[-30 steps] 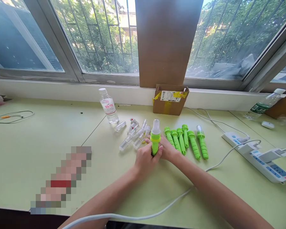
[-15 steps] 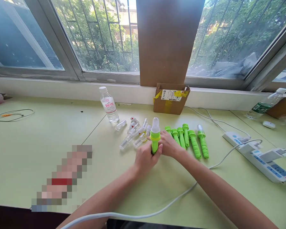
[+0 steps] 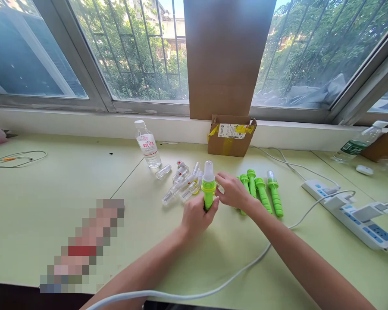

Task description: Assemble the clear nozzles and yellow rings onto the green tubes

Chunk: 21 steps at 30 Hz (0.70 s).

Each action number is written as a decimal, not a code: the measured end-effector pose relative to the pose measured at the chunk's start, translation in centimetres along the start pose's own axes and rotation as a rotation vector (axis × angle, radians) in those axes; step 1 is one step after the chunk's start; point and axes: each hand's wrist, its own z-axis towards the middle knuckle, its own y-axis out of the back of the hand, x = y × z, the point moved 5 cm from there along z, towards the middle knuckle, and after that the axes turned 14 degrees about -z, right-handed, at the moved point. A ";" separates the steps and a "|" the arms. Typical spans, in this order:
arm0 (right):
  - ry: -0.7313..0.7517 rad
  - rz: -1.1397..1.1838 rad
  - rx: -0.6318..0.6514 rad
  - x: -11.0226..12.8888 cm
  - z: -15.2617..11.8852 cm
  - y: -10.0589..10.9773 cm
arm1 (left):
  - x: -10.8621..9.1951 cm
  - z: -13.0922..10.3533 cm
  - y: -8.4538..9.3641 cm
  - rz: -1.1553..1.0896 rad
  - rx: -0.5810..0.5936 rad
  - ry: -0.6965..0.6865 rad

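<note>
My left hand [image 3: 195, 215] is wrapped round a green ribbed handle [image 3: 208, 193], held upright. A frosted white piece [image 3: 208, 171] sits in its top, with a yellow ring just below the thread. Close by on the right, my right hand [image 3: 233, 191] has its fingers closed on a small clear plastic piece [image 3: 219, 187], mostly hidden by the fingers. Beyond the left hand lies a loose group of clear plastic tubes [image 3: 171, 194], some with white ends. Several green handles [image 3: 263, 196] lie to the right, partly behind my right hand; one handle [image 3: 275, 193] carries a clear cover.
A water bottle [image 3: 148, 144] stands behind the tubes, and an open cardboard box [image 3: 229, 142] is by the window. To the right lie a power strip [image 3: 349, 215] and a second bottle [image 3: 358, 142]. A white cable [image 3: 239, 273] crosses in front of my forearms.
My right hand has moved slightly right, away from the handle's far side, and a clear piece now shows at its fingers. My left hand still holds the green handle upright.
</note>
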 end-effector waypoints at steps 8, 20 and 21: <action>0.016 -0.012 0.029 0.2 -0.3 -0.5 | -0.1 0.0 0.0 -0.007 0.016 0.010; -0.117 0.065 -0.090 -1.2 -0.1 0.8 | 0.3 0.1 -0.4 0.028 0.046 0.021; -0.150 0.118 -0.134 -1.4 0.1 1.4 | 0.3 0.1 -0.5 0.036 0.060 0.030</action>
